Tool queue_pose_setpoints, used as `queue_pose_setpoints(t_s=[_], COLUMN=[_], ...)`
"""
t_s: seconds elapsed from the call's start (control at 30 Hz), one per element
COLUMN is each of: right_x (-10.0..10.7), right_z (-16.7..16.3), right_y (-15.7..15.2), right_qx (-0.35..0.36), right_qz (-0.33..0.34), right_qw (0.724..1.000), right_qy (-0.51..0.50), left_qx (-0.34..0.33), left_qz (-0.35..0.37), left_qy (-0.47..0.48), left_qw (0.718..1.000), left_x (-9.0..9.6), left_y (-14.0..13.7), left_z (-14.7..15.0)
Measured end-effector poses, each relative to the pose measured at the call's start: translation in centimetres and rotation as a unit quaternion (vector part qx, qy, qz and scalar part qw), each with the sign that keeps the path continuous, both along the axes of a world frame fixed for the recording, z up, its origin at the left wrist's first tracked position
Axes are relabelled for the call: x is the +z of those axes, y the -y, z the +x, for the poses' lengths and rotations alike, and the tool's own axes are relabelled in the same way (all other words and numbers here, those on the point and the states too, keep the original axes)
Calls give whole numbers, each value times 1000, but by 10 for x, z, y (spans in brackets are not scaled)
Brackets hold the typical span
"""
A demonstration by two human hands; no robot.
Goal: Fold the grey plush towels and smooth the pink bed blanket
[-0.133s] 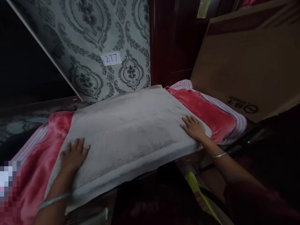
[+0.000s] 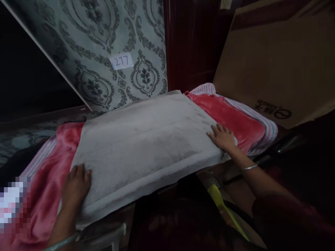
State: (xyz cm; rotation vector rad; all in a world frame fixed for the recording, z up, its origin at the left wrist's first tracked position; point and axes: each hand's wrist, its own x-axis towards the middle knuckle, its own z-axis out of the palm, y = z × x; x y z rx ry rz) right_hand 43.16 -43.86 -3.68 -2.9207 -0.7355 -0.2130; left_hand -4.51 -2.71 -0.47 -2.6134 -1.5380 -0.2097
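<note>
Your left hand (image 2: 75, 186) and right hand (image 2: 223, 137) rest on opposite ends of the pale cloth (image 2: 141, 139), fingers spread, gripping nothing, with red blanket (image 2: 232, 115) showing past both ends. Press evenly to avoid bunching it. You can't see inside the cardboard box (image 2: 274, 62) at right.

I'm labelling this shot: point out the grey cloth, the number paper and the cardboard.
Grey cloth (image 2: 141, 139), head view: middle of its top surface.
Number paper (image 2: 121, 61), head view: middle of its written face.
Cardboard (image 2: 274, 66), head view: plain part of its broad face.
</note>
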Motion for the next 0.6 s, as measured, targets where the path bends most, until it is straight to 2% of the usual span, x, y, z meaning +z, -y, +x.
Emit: queue_pose_setpoints(t_s=[0.1, 0.23, 0.4, 0.5, 0.6], right_x=[2, 9, 20, 27, 32], right_z=[3, 8, 9, 7, 3], right_y=[10, 22, 32, 33, 31], right_qx=[-44, -54, -56, -83, -85], right_qz=[32, 34, 25, 17, 41], right_qw=[999, 998, 998, 996, 995], right_qy=[2, 7, -10, -38, -31], left_qx=[85, 178, 249, 274, 270], left_qz=[-17, -33, -90, -89, -66], left_qy=[27, 49, 39, 31, 49], left_qw=[996, 982, 963, 957, 959], left_x=[0, 3, 11, 16, 18], left_y=[19, 24, 22, 27, 35], left_z=[-21, -37, -44, -41, -38])
